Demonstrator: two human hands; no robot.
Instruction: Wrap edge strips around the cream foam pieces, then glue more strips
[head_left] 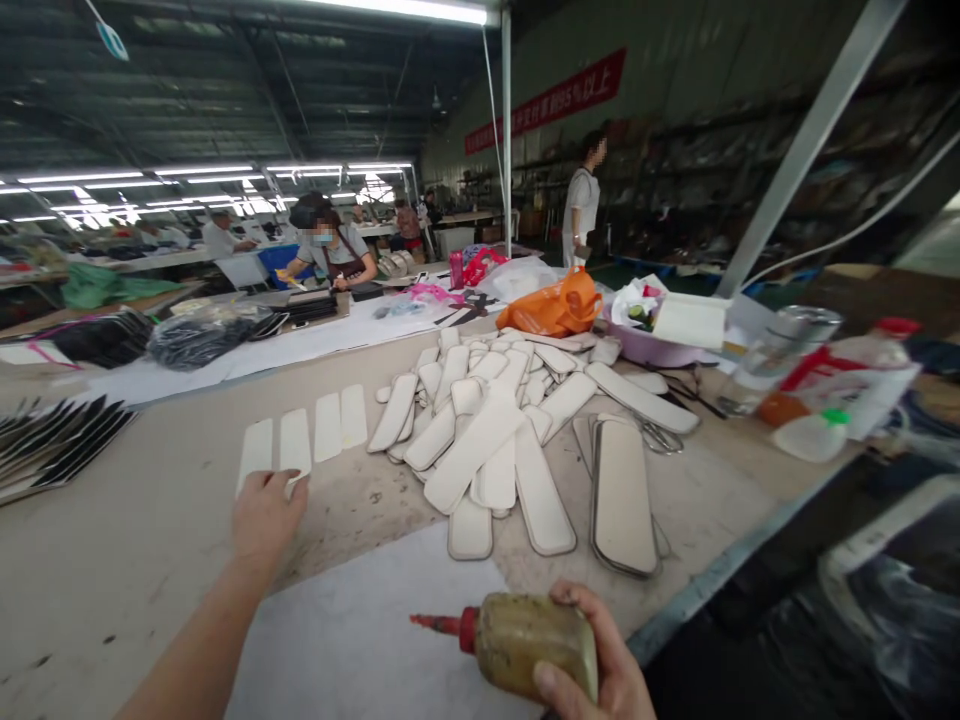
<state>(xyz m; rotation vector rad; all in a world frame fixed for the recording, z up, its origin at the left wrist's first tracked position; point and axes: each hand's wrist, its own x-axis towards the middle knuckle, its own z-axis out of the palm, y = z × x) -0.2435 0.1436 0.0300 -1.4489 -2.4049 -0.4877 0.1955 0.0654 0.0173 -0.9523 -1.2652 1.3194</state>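
My left hand [270,510] reaches to the near end of a row of white strips on the table, its fingertips closed at the lower edge of the second strip [295,440]. To its left lies another strip [256,450], and two more [328,427] are on the right. My right hand [600,660] is wrapped round a yellowish glue bottle [529,640], tilted on its side with the red nozzle toward the left. A large loose pile of white rounded pieces [472,440] spreads over the middle of the table, beside a neater stack [622,495].
White paper [367,620] covers the near table. Dark-edged sheets [60,445] lie far left. Behind the pile are an orange bag [555,305] and a purple basin [652,347]; a clear jar [780,355] and a green-capped bottle [810,437] stand right. One person [330,250] works across the table.
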